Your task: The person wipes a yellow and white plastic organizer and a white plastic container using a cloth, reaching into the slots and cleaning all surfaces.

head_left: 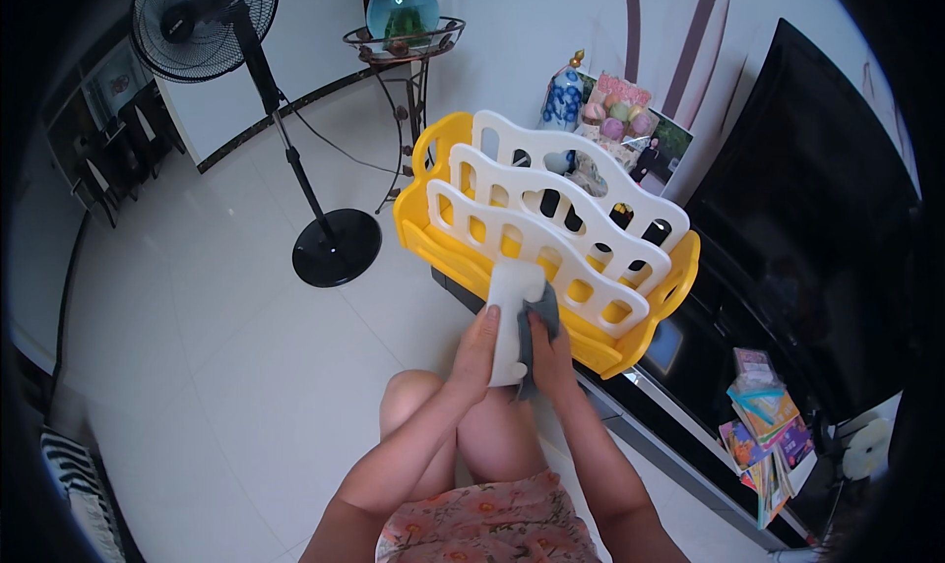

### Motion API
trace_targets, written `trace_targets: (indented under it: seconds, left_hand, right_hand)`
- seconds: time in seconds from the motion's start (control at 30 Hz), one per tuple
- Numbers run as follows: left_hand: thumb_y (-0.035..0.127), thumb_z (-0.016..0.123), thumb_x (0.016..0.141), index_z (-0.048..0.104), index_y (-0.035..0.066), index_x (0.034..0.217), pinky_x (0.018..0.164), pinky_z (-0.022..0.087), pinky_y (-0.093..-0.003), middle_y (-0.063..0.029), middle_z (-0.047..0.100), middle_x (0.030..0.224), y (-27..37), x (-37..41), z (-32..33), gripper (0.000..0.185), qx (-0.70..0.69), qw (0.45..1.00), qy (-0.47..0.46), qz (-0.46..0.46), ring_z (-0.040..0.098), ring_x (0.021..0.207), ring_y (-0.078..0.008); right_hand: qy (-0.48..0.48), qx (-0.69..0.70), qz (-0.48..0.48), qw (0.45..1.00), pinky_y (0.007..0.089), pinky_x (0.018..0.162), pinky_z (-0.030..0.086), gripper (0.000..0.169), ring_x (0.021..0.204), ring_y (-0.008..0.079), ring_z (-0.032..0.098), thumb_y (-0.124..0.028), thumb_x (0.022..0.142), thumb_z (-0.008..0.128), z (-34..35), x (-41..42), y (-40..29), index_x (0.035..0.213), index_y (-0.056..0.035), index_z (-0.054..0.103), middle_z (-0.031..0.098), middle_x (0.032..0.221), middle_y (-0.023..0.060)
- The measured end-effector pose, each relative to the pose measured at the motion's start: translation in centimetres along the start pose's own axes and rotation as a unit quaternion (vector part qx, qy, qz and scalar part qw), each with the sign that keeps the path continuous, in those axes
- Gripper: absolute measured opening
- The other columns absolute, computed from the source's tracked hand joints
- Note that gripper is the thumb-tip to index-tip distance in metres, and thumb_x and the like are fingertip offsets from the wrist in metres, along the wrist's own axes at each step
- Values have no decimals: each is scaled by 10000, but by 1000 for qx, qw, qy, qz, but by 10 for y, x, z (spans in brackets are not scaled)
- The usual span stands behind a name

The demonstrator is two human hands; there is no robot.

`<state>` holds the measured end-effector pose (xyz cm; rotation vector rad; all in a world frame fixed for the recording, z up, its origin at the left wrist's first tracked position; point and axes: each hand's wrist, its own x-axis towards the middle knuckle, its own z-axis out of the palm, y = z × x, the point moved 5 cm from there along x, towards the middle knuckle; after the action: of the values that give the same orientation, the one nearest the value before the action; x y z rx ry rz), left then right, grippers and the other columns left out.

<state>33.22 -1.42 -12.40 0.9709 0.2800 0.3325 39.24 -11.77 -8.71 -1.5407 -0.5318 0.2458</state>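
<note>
My left hand (472,349) grips the left edge of a white plastic piece (509,327), long and rounded, held upright above my knees. A grey cloth (543,312) is bunched in my right hand (552,352), pressed against the right side of that piece. Just beyond my hands stands a yellow and white plastic rack (443,249). Its yellow end panels carry handle holes, and three wavy white dividers (583,164) with cut-outs run between them. The white piece overlaps the front of the rack in view, and the cloth hides part of its right edge.
The rack stands on a low black TV cabinet (613,415). Books (771,430) and a large television (805,223) are to the right. Behind are a blue-and-white vase (562,101) and pictures. A pedestal fan (336,247) and a metal plant stand (406,57) are at far left.
</note>
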Motion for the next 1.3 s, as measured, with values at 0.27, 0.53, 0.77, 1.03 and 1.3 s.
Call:
trace_targets:
  seconds: [0.27, 0.53, 0.77, 1.03, 1.3]
  left_hand:
    - [427, 383, 1091, 511, 30, 1389, 906, 491, -279, -70, 630, 1211, 1, -1, 3, 513, 6, 1000, -30, -1, 587, 1079, -123]
    - [343, 372, 1106, 488, 31, 1411, 887, 495, -241, -41, 627, 1172, 6, -8, 12, 452, 142, 983, -108, 43, 592, 1051, -95]
    - [324, 345, 1111, 482, 49, 1422, 834, 507, -253, -39, 646, 1104, 10, -11, 14, 437, 173, 967, -183, 25, 616, 954, -81]
    - [310, 347, 1108, 469, 37, 1428, 762, 529, -246, -41, 664, 1065, 12, -14, 19, 438, 206, 963, -172, 6, 642, 879, -89]
    - [270, 448, 1077, 458, 18, 1441, 908, 522, -286, -92, 634, 1234, 2, -5, 3, 443, 34, 996, -77, 43, 629, 1081, -157]
  right_hand:
    - [107, 127, 65, 984, 320, 1060, 396, 499, 1233, 203, 525, -348, 1080, 431, 11, -20, 8, 1421, 15, 472, 562, 1353, 123]
    - [43, 45, 23, 998, 308, 997, 435, 442, 1136, 198, 566, -377, 1020, 545, -23, 29, -2, 1274, -18, 590, 619, 1226, 104]
    - [-160, -253, -6, 954, 364, 791, 528, 407, 822, 298, 670, -389, 955, 616, -35, 40, -67, 1060, -1, 685, 714, 904, 167]
    - [-99, -397, 73, 910, 429, 866, 512, 583, 975, 428, 672, -506, 984, 490, -32, 60, -81, 1046, 33, 703, 696, 973, 291]
    - [53, 20, 83, 995, 367, 1016, 438, 614, 1145, 353, 617, -483, 1023, 455, -11, 44, -23, 1268, 62, 595, 650, 1218, 261]
